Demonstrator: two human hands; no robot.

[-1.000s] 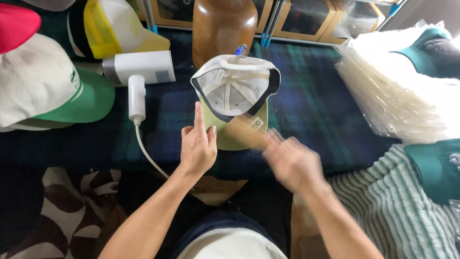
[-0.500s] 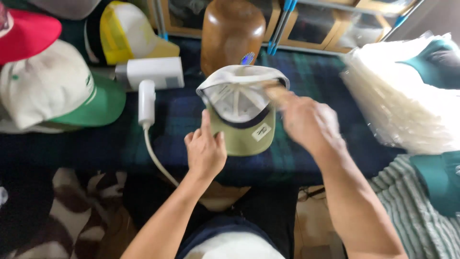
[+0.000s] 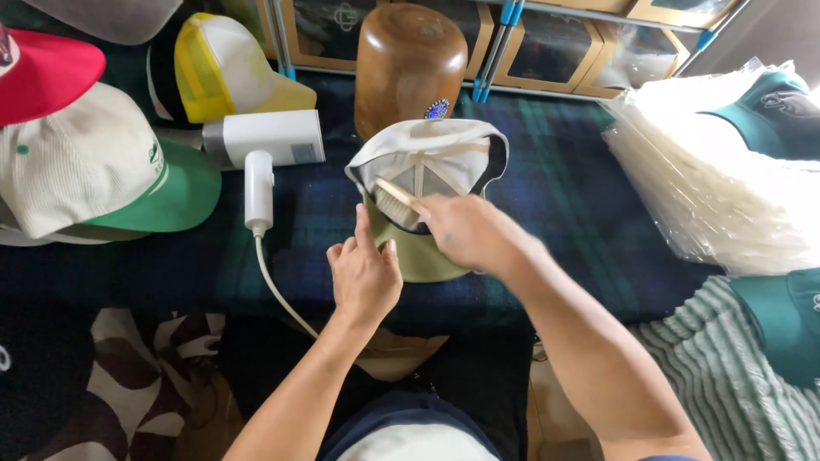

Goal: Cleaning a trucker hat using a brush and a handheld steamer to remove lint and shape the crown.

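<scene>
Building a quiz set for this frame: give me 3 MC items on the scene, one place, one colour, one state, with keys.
1. Where is the brush?
A. inside the upturned cap
B. on the white steamer
C. on the bag stack

2. What colour is the upturned cap's brim?
A. red
B. olive green
C. black

3. How does the left hand stand?
A. gripping the steamer
B. lifted clear of everything
C. resting at the brim, forefinger extended

Key: 1 A, the right hand holds the brush's bristles in the cap's pale lining. 2 B, the brim shows olive beneath both hands. 3 C, the fingers lie at the brim's left edge.
</scene>
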